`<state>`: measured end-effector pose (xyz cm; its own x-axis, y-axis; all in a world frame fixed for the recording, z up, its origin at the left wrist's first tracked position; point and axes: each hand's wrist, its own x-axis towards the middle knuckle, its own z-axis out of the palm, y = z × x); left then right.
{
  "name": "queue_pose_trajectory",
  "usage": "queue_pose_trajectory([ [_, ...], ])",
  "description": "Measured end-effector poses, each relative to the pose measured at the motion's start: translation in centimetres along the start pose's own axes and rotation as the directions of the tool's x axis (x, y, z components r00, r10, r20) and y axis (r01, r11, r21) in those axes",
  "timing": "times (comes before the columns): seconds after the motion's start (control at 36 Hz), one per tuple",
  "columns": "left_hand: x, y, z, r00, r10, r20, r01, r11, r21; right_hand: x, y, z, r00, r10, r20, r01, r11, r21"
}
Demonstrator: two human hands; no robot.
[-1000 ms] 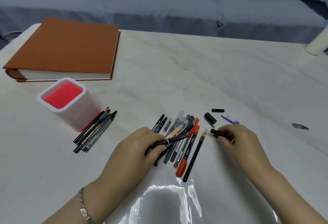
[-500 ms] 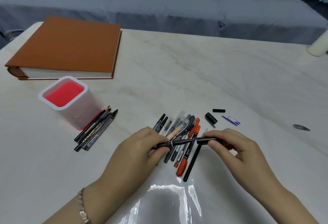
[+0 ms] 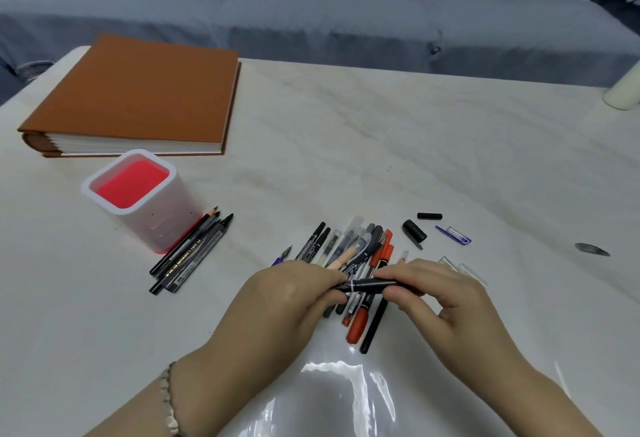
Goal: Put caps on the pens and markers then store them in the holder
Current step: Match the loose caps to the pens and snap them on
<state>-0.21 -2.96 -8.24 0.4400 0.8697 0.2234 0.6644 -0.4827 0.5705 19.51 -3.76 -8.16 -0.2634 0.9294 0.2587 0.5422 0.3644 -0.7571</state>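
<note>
While left hand (image 3: 287, 298) and right hand (image 3: 446, 301) pinch one black pen (image 3: 370, 285) over the pile (image 3: 360, 249), a loose cap (image 3: 414, 230) lies beyond.

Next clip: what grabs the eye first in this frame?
The left hand and right hand meet low in the middle, both gripping one black pen above a heap of pens and markers. To the left stands a white holder with a red inside, an orange album behind it.
</note>
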Motion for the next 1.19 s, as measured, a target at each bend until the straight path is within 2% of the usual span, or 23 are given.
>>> queue_pose_trajectory([
  [0.17,0.7,0.6,-0.2,1.000,0.007,0.030,-0.005,0.998,-0.063,0.2,0.2,-0.2,0.991,-0.130,-0.038,0.127,0.989,-0.075],
  [0.25,1.5,1.0,-0.7,0.986,-0.007,0.169,0.018,0.998,-0.062,0.3,0.6,-0.6,0.984,-0.179,0.007,0.179,0.976,-0.122],
  [0.31,1.6,0.9,-0.6,0.967,-0.033,0.252,0.037,0.999,-0.011,0.2,0.8,-0.7,0.979,-0.183,0.086,0.195,0.967,-0.163],
  [0.39,1.6,0.9,0.2,0.956,-0.077,0.283,0.070,0.997,0.034,0.4,1.1,-0.7,0.982,-0.084,0.167,0.124,0.962,-0.245],
  [0.44,1.6,1.0,0.7,0.956,-0.160,0.247,0.183,0.981,-0.070,0.5,1.7,-0.5,0.985,0.035,0.171,0.019,0.951,-0.308],
  [0.5,1.7,0.9,0.8,0.958,-0.249,0.145,0.277,0.933,-0.230,0.5,2.9,-0.7,0.977,0.178,0.118,-0.123,0.922,-0.368],
  [0.56,1.9,0.7,0.5,0.932,-0.363,0.024,0.346,0.864,-0.366,0.3,4.4,-1.1,0.980,0.197,0.017,-0.162,0.853,-0.496],
  [0.58,2.0,0.6,0.3,0.894,-0.448,0.000,0.396,0.790,-0.468,0.1,5.3,-1.3,0.978,0.205,-0.031,-0.187,0.811,-0.554],
  [0.64,2.5,0.7,-0.5,0.783,-0.620,0.051,0.450,0.508,-0.735,-0.5,7.0,-1.8,0.962,0.263,-0.076,-0.251,0.739,-0.625],
  [0.67,2.6,0.6,-0.9,0.733,-0.674,0.092,0.440,0.367,-0.820,-0.7,7.7,-2.0,0.956,0.284,-0.073,-0.262,0.714,-0.649],
  [0.69,2.7,0.4,-1.2,0.704,-0.702,0.113,0.417,0.279,-0.865,-0.9,8.2,-2.2,0.952,0.298,-0.076,-0.271,0.696,-0.665],
  [0.75,2.6,-0.3,-1.4,0.691,-0.716,0.101,0.385,0.245,-0.890,-1.0,8.8,-2.3,0.945,0.319,-0.070,-0.279,0.679,-0.679],
  [0.81,2.3,-0.8,-1.6,0.671,-0.737,0.084,0.364,0.229,-0.903,-1.2,9.0,-2.2,0.939,0.340,-0.050,-0.283,0.685,-0.671],
  [0.92,1.6,-1.3,-1.9,0.621,-0.768,0.159,0.329,0.071,-0.942,-1.8,9.3,-1.8,0.929,0.361,-0.078,-0.321,0.686,-0.653],
  [1.0,1.2,-1.4,-1.9,0.611,-0.776,0.159,0.335,0.072,-0.939,-1.7,8.4,-1.6,0.926,0.372,-0.055,-0.326,0.723,-0.609],
  [1.11,0.9,-1.3,-1.9,0.615,-0.774,0.148,0.354,0.103,-0.930,-1.3,5.4,-1.4,0.930,0.363,-0.049,-0.364,0.904,-0.225],
  [1.19,0.7,-1.3,-1.8,0.643,-0.744,0.183,0.378,0.100,-0.920,-0.6,3.1,-1.2,0.940,0.332,-0.084,-0.335,0.942,-0.022],
])
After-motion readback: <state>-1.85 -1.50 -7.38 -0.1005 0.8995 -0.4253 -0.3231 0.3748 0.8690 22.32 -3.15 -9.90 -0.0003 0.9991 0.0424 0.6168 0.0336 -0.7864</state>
